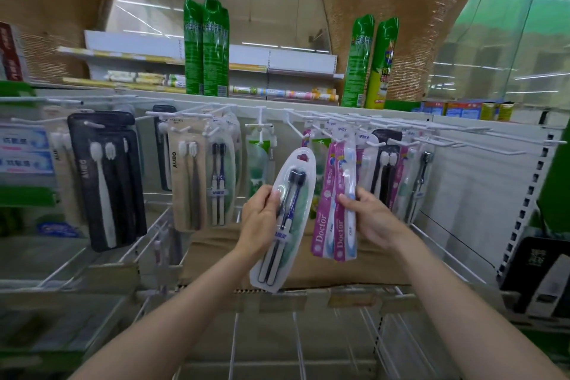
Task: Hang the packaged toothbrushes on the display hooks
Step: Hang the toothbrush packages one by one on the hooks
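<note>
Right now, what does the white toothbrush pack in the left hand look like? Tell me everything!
The white toothbrush pack is a long oval card under a clear plastic blister, with a hang hole at its top. Inside lie two toothbrushes side by side, with dark heads, blue necks and black-and-white handles, on a pale green backing. It tilts a little, top leaning right. The left hand grips its left edge, in front of the hooks, not hung yet.

Centre frame, a white hook (261, 120) carries only a green pack (257, 160), with open backboard showing on either side; to its left and right, hanging toothbrush packs (197, 176) crowd the pegs; upper right, bare white hooks (481, 140) jut forward into open air; lower centre, a cardboard box (308, 268) fills the wire shelf.
</note>
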Motion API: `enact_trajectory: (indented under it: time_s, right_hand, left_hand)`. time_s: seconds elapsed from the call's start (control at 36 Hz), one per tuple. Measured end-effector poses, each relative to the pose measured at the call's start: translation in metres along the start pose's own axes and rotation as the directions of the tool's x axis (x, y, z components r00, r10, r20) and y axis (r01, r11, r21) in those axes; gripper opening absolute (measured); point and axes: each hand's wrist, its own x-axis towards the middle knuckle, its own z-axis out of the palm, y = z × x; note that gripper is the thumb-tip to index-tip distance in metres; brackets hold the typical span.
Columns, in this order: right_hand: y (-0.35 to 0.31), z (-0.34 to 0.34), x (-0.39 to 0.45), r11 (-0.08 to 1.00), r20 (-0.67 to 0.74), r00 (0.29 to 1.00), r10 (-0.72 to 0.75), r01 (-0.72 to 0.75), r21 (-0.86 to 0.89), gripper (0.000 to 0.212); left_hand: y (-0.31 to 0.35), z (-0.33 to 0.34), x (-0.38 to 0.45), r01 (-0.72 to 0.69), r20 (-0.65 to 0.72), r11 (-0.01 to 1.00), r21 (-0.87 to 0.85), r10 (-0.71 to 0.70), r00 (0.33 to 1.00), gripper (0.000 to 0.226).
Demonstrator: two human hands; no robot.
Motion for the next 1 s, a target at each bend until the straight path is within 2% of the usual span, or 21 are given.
enact_trajectory:
  time_s: [0.14,0.25,0.31,0.42,0.44,0.53,0.58,0.64,0.72,0.78,0.83,0.94,1.0]
  right_hand:
    - [0.004,0.002,0.011,0.986,-0.024,1.0,-0.019,0.015,-0.166,0.021]
    - [0.009,0.004,0.01,0.983,0.016,1.0,-0.001,0.004,-0.184,0.021]
    - [0.014,0.003,0.013,0.962,-0.025,1.0,0.018,-0.025,-0.273,0.024]
    - [0.018,0.004,0.022,0.847,-0.156,0.986,0.055,-0.129,-0.515,0.042]
    - [0.018,0.005,0.023,0.801,-0.188,0.98,0.062,-0.162,-0.577,0.043]
    - [0.019,0.009,0.023,0.562,-0.287,0.957,0.052,-0.265,-0.784,0.033]
    - [0.015,0.018,0.018,0.515,-0.322,0.946,0.048,-0.3,-0.803,0.041]
    - [0.01,0.034,0.012,0.602,-0.29,0.954,0.069,-0.272,-0.751,0.049]
    - [-0.002,0.064,0.002,0.802,-0.114,0.993,0.025,-0.088,-0.591,0.041]
    - [-0.005,0.082,0.0,0.82,0.018,1.0,0.004,0.007,-0.572,0.032]
    - [-0.003,0.099,0.002,0.811,0.095,0.995,-0.008,0.062,-0.582,0.029]
    - [0.007,0.134,0.009,0.866,0.185,0.983,-0.022,0.111,-0.487,0.01]
    - [0.012,0.151,0.012,0.877,0.223,0.974,-0.027,0.13,-0.463,0.012]
  left_hand:
    - [-0.003,-0.005,0.003,0.01,-0.007,1.0,-0.016,-0.01,1.0,0.03]
    - [-0.003,-0.009,0.006,0.016,0.005,1.0,-0.009,-0.016,1.0,0.037]
    - [0.002,-0.009,0.006,0.013,-0.004,1.0,-0.009,-0.013,1.0,0.033]
    - [0.001,-0.007,0.011,0.042,-0.041,0.999,0.004,-0.041,0.998,0.03]
    - [0.001,-0.007,0.012,0.049,-0.048,0.999,0.01,-0.049,0.998,0.031]
    - [-0.001,-0.01,0.013,0.067,-0.045,0.998,-0.001,-0.066,0.997,0.03]
    - [0.0,-0.014,0.011,0.064,-0.052,0.998,-0.02,-0.065,0.997,0.032]
    - [0.0,-0.018,0.01,0.066,-0.069,0.997,-0.031,-0.068,0.995,0.034]
    - [0.0,-0.028,0.011,0.088,-0.108,0.993,-0.073,-0.096,0.99,0.033]
    - [0.001,-0.036,0.009,0.123,-0.114,0.98,-0.154,-0.141,0.983,0.031]
    - [0.001,-0.047,0.005,0.145,-0.095,0.969,-0.201,-0.167,0.981,0.03]
    - [-0.002,-0.077,-0.004,0.132,-0.094,0.98,-0.148,-0.147,0.985,0.027]
    - [-0.001,-0.094,-0.008,0.116,-0.113,0.985,-0.127,-0.13,0.985,0.03]
